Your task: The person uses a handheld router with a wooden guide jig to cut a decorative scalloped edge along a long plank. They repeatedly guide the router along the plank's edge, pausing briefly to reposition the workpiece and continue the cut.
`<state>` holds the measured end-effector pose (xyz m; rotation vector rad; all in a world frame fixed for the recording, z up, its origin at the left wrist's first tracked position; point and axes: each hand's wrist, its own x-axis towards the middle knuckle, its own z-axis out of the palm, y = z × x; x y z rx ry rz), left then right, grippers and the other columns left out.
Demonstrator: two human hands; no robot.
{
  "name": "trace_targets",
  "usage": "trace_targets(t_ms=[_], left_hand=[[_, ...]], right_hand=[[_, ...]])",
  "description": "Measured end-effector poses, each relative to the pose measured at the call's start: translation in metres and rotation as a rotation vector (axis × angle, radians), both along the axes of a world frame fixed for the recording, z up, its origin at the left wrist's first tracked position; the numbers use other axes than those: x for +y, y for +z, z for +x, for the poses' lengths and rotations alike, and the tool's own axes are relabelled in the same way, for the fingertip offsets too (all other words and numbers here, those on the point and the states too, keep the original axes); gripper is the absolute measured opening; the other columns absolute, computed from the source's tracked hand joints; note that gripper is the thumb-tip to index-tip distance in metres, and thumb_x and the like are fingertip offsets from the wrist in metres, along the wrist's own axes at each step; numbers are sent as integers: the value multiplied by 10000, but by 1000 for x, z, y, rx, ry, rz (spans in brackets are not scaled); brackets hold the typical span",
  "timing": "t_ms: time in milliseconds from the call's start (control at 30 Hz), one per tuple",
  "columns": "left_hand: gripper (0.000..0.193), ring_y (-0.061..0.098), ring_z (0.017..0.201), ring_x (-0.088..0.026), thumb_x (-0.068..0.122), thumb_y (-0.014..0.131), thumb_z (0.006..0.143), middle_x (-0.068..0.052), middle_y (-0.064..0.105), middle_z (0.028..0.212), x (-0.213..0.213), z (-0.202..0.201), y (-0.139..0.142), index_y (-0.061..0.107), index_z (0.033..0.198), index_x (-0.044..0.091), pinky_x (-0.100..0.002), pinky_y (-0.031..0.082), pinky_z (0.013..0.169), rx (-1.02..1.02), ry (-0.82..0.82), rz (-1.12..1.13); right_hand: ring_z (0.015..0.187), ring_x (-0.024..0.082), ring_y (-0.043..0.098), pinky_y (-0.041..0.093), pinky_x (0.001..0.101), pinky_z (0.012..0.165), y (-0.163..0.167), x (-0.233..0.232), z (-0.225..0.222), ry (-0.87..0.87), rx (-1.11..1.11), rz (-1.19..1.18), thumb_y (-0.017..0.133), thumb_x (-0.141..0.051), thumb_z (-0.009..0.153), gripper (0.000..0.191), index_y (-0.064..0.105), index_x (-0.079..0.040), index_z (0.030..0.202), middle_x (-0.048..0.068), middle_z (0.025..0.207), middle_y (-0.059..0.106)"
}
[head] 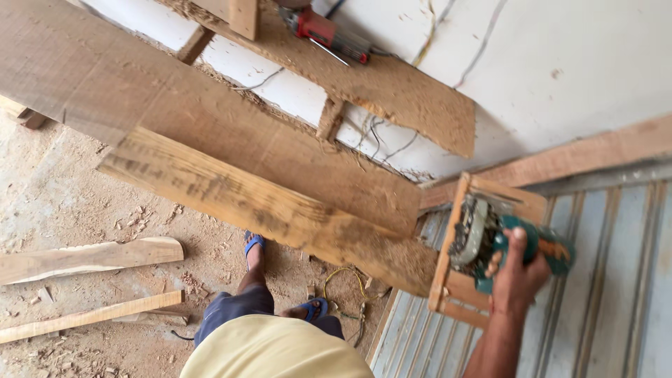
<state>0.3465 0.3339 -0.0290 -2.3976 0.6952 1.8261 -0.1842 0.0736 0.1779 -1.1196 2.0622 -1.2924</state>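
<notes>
Teal power saw (521, 248) in wooden frame, right hand (518, 276) clenched on it; rough sawdusty plank (266, 203) beside.

Right hand (516, 276): raised at the lower right, forearm bare and angled up from the bottom edge, fingers (494, 266) curled tight in a closed grip, thumb on top. Left hand: out of view. Below the hand, both legs stand apart, feet in blue sandals.
</notes>
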Motion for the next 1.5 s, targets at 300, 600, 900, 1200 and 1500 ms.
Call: trace_targets(t_ms=[300,600,900,1200,1500], left_hand=[[443,654,1051,-307,375,645,980,-186,685,1187,-56,36,-10,631,1281,51,-479,513,939,81,180,-25],[426,652,1026,-303,365,628,1018,-209,680,1172,-32,74,3,631,1261,15,-457,522,921,88,271,0],[419,650,1001,-299,354,610,1056,-232,675,1156,-56,41,-29,632,1241,-22,-435,530,902,31,396,-223],[587,688,1112,-255,569,473,1010,-146,714,1193,-163,-39,14,556,1306,69,-372,524,957,505,875,-472],[436,736,832,-211,455,602,997,-98,689,954,-197,-86,15,577,1136,42,-351,604,726,395,832,-528]], right_hand=[[433,90,514,419,271,367,-74,-165,130,168,-242,54,723,-488,947,448,704,-47,1025,-10,593,534],[467,106,536,421,303,392,-145,-209,200,191,-313,-35,748,-425,1010,403,633,-51,914,2,631,591],[1039,197,656,527,344,870,-141,-181,129,495,244,-69,686,-362,1079,441,593,0,1313,110,1169,670],[1224,409,550,445,560,1024,-160,14,-55,64,795,261,740,-527,1020,647,580,3,1354,202,1303,578],[1146,342,605,494,463,977,-171,70,-45,1,244,406,588,-489,1027,518,692,-73,1319,225,1299,562]])
